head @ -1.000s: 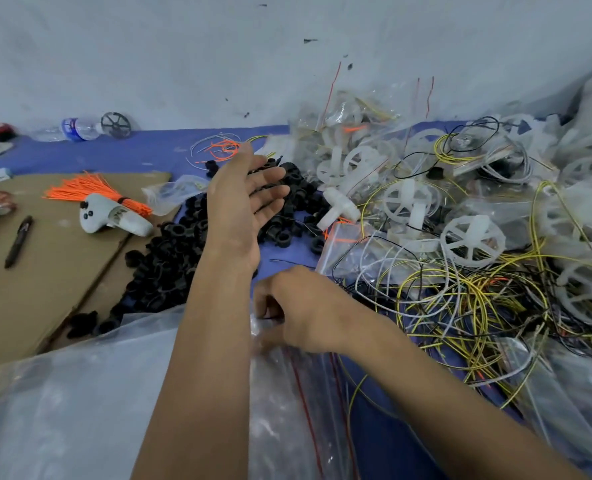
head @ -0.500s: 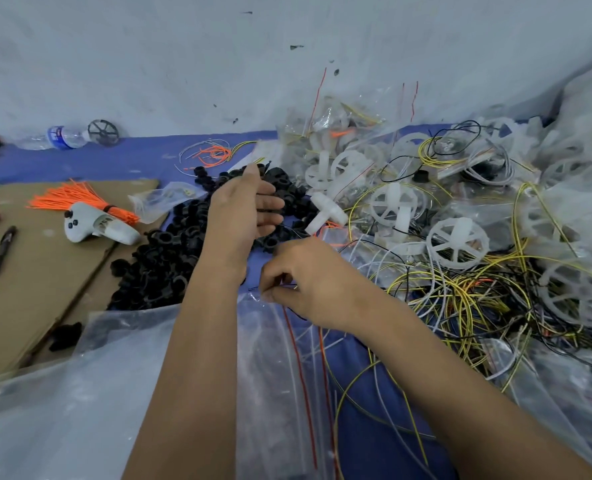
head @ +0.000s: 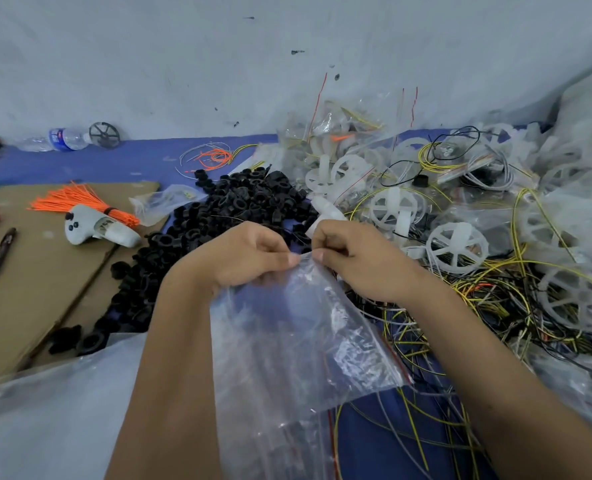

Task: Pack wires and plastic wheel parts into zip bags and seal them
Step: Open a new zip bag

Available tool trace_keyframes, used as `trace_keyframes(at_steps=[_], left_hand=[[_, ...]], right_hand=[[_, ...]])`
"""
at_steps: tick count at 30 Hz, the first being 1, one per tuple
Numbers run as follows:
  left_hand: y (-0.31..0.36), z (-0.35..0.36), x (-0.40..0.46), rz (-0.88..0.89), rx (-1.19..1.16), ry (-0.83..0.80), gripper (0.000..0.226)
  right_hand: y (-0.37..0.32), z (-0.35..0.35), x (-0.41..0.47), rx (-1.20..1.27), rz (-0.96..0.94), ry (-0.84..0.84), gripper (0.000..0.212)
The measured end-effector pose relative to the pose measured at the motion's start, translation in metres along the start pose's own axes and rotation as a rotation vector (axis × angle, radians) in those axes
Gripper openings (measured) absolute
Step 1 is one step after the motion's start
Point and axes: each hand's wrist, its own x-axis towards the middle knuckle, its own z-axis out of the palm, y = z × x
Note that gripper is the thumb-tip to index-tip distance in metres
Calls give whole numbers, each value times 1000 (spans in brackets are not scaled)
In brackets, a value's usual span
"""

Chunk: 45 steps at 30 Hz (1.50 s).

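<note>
Both hands pinching the corner of an empty zip bag.

The left hand (head: 249, 258) and right hand (head: 356, 261) are gripping the bag (head: 298, 341) between thumb and fingertips, holding it up over the blue mat (head: 114, 164). Black rings (head: 239, 202) are lying just behind; wires (head: 478, 299) and white wheels (head: 457, 247) are piling up at right.
</note>
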Motion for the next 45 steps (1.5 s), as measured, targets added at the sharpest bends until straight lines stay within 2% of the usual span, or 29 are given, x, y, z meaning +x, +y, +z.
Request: trace_keyframes(at_steps=[2,4,9,13,15,18,21,23,25,27,28,30,32,33,35,37,40,42,45], left_hand=[[-1,-6,-2,-10,75,-1,23],[-2,-11,-3,-22,95,22,16],[-8,-17,-5,-113,220,72,9],[-12,-24,-5,-203,314,140,23],[-11,-27,-8,-262,332,185,27],[-12,-32,-9,-340,361,310,25],[-11,-33,-10,-367,370,378,19],[-10,-30,-11,-351,423,447,22],[-5,-28,-8,-259,496,587,20],[5,-22,0,-118,343,693,25],[12,-15,5,-61,173,642,30],[28,11,14,-16,-89,361,38],[35,41,24,-23,-53,122,43],[35,52,28,-40,0,69,47],[29,63,35,-79,78,53,58],[21,60,40,-107,118,77,63],[11,54,43,-159,24,111,61],[6,54,44,-176,-57,127,60],[4,56,45,-163,-100,172,55]], right_hand=[[0,0,-2,79,52,-75,13],[-2,4,-4,159,91,-76,14],[-7,-3,1,-70,29,223,14],[-4,-17,-1,144,117,296,16],[2,-21,-1,166,181,347,17],[14,-26,1,242,295,399,11],[20,-30,-1,470,398,410,9],[21,-33,-2,594,430,395,12],[19,-34,-2,710,448,375,16],[15,-31,-2,824,471,374,24],[12,-26,-1,825,483,398,30],[6,-12,0,752,482,492,40],[0,2,3,754,466,581,42],[-1,5,3,773,477,594,39],[-1,1,1,782,518,499,29],[2,-10,-4,747,550,250,17],[7,-22,-13,444,549,-87,20],[6,-21,-13,294,536,-161,26],[6,-14,-9,167,514,-93,18]])
